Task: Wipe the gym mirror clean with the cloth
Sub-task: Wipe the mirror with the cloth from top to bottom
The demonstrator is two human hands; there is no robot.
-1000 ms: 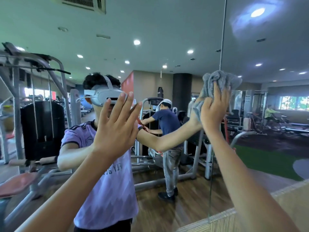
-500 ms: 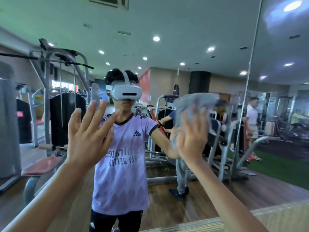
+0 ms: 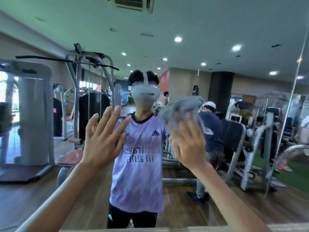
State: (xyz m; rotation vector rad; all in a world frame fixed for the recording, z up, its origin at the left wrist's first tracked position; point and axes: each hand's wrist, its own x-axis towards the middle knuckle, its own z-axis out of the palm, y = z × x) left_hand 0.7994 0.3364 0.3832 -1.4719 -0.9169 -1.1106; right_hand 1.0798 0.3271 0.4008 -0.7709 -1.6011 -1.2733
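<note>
The gym mirror (image 3: 184, 39) fills almost the whole view and reflects me in a lilac shirt and a white headset. My right hand (image 3: 188, 141) presses a grey cloth (image 3: 182, 108) flat against the glass at about chest height, fingers straight; the cloth is blurred by motion. My left hand (image 3: 104, 136) is raised beside it, fingers spread and straight, palm toward the mirror, holding nothing. I cannot tell whether the left palm touches the glass.
A vertical seam (image 3: 291, 97) divides the mirror panels at the right. A pale wooden ledge (image 3: 167, 229) runs along the mirror's bottom edge. Reflected weight machines (image 3: 90, 84), a person in a navy shirt (image 3: 211, 129) and wooden floor show behind me.
My right hand has swept the cloth leftward and down across the glass, away from the panel seam. The view has turned left with it, and my left hand has stayed raised and spread.
</note>
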